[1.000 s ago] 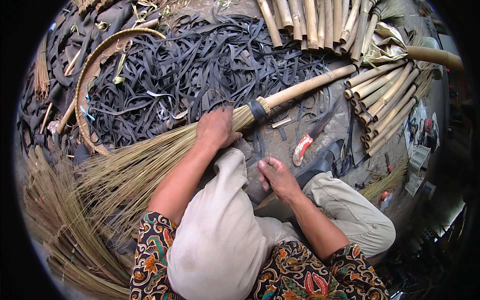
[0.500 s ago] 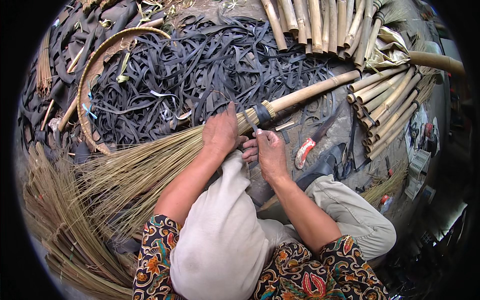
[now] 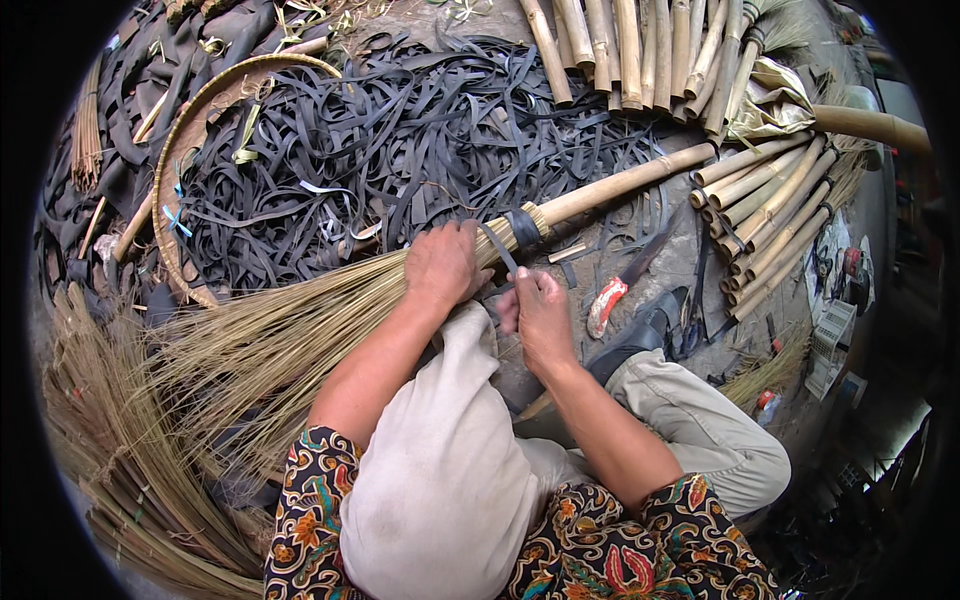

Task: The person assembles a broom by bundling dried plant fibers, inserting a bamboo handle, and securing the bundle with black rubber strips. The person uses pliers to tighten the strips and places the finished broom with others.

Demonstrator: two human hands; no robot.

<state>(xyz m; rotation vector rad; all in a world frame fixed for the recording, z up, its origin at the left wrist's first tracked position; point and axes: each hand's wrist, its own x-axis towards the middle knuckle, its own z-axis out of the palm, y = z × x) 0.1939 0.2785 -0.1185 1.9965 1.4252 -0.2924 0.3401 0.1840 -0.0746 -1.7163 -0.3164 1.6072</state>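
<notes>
A broom lies slantwise across my knee, its stiff straw bristles (image 3: 290,325) fanning out to the left and its bamboo handle (image 3: 640,182) reaching to the upper right. My left hand (image 3: 440,265) is closed round the bristles just below their bound top. A black rubber band (image 3: 523,228) is wrapped tightly about that top, beside the handle. From the bristles a narrow black rubber strip (image 3: 497,250) runs down to my right hand (image 3: 540,312), which pinches it between thumb and fingers. Some of the right fingers are blurred.
Beyond the broom a heap of black rubber strips (image 3: 370,170) spills over a round woven tray (image 3: 160,190). A knife with a red-and-white handle (image 3: 607,305) lies right of my hand. Bamboo-handled brooms (image 3: 775,225) are stacked at right; loose bristle bundles (image 3: 140,450) lie at lower left.
My right hand has shifted slightly down, and the strip now stretches straighter from the bristles. The raised finger of my left hand has come down onto the broom.
</notes>
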